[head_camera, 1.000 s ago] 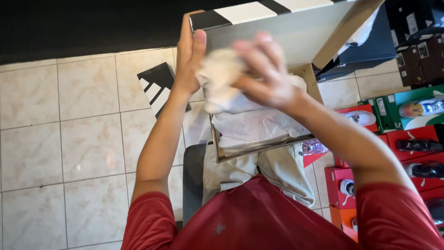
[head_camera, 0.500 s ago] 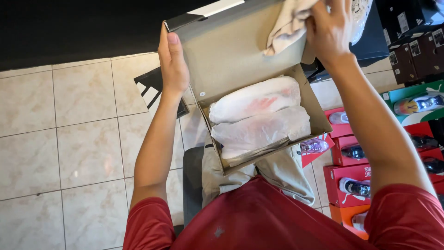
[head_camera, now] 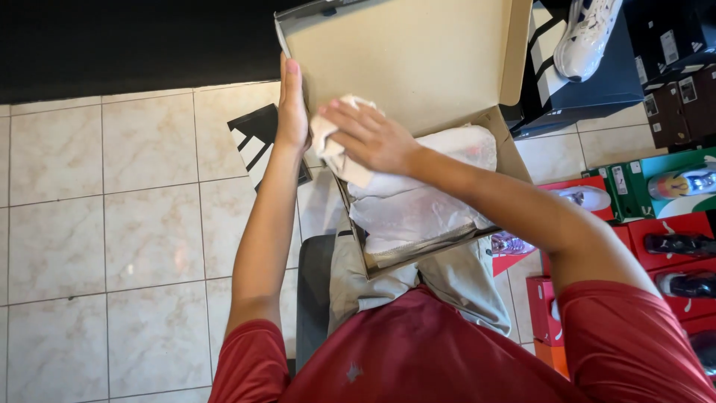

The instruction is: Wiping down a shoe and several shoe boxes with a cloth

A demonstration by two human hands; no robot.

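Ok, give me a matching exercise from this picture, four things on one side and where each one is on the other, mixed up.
Things:
1. left hand
2. right hand
3. shoe box
4. white sneaker

Places:
A. on top of a dark box at the upper right
B. flat against the left edge of the open lid
C. open on the person's lap
D. gripping a wad of white paper over the wrapped shoes

Pairs: 1-B, 2-D, 3-C, 4-A
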